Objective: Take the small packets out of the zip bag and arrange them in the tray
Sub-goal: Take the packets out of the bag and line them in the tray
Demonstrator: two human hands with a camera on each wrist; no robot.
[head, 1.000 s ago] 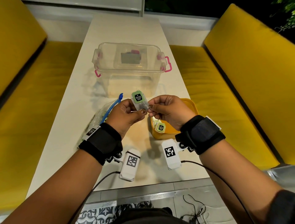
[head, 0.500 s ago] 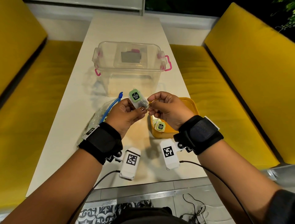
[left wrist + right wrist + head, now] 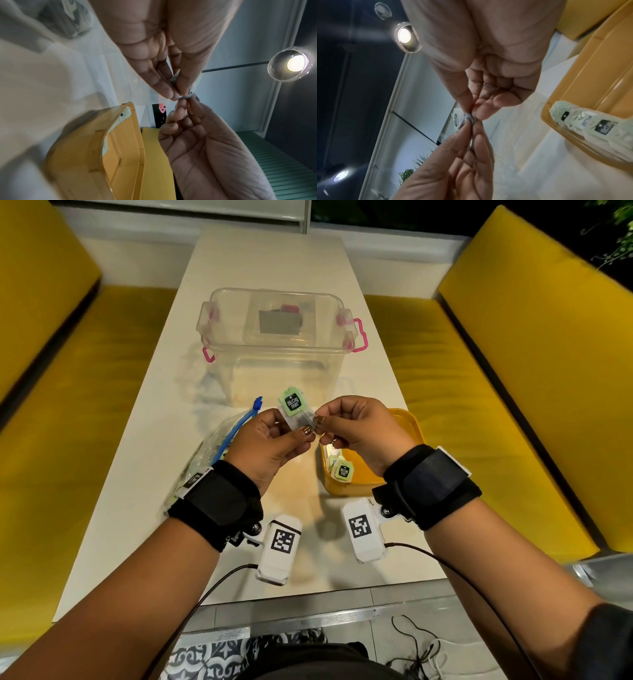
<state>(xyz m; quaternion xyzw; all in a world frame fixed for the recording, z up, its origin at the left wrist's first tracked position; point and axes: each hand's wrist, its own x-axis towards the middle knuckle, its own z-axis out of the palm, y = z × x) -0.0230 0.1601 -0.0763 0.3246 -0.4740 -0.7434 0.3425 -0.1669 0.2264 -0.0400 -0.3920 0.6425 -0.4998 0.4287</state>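
Observation:
A small clear packet with a green label (image 3: 294, 409) is held up above the table between both hands. My left hand (image 3: 274, 445) pinches its lower part with thumb and fingers; my right hand (image 3: 356, 429) pinches its right corner (image 3: 469, 119). In the left wrist view the pinch meets at the packet's crumpled corner (image 3: 184, 96). The yellow tray (image 3: 409, 426) lies on the table under my right hand, with several green-labelled packets (image 3: 342, 470) (image 3: 583, 121) at its near left end. The zip bag (image 3: 219, 446) with a blue zip strip lies left of my left hand.
A clear plastic box with pink latches (image 3: 277, 337) stands behind the hands on the white table (image 3: 267, 258). Yellow benches (image 3: 479, 392) run along both sides. Cables hang from the wrist cameras over the table's near edge.
Both hands have lifted the packet slightly and it has tilted a little to the left. The right fingertips have shifted along its corner.

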